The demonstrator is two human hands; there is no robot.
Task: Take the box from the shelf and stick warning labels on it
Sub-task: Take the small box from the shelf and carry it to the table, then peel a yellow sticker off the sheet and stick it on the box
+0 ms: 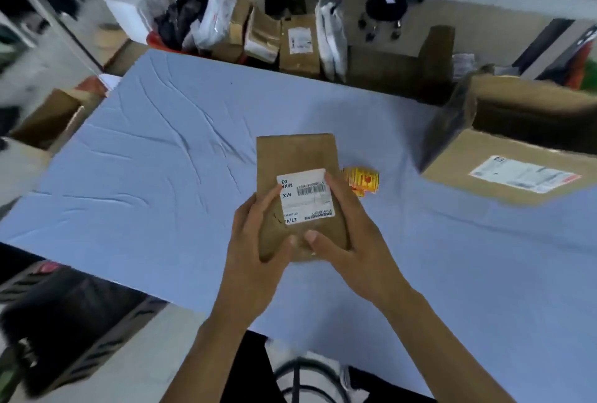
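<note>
Both hands, left hand (258, 234) and right hand (349, 228), are clamping the box (297, 157) over the table (161, 150); ideally they are setting it flat beside the labels (361, 180).

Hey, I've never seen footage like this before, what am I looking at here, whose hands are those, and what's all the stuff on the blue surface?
This is one picture from a wide-angle camera worn on a person's head, looking forward and down, so there is no machine: the arms are the wearer's own. The left hand and right hand together hold a small brown box with a white shipping label over a table with a blue cover. Just right of the box lies a small stack of yellow warning labels. Farther right sits a bigger cardboard box. Behind the table, more parcels stand in a row under a shelf.
</note>
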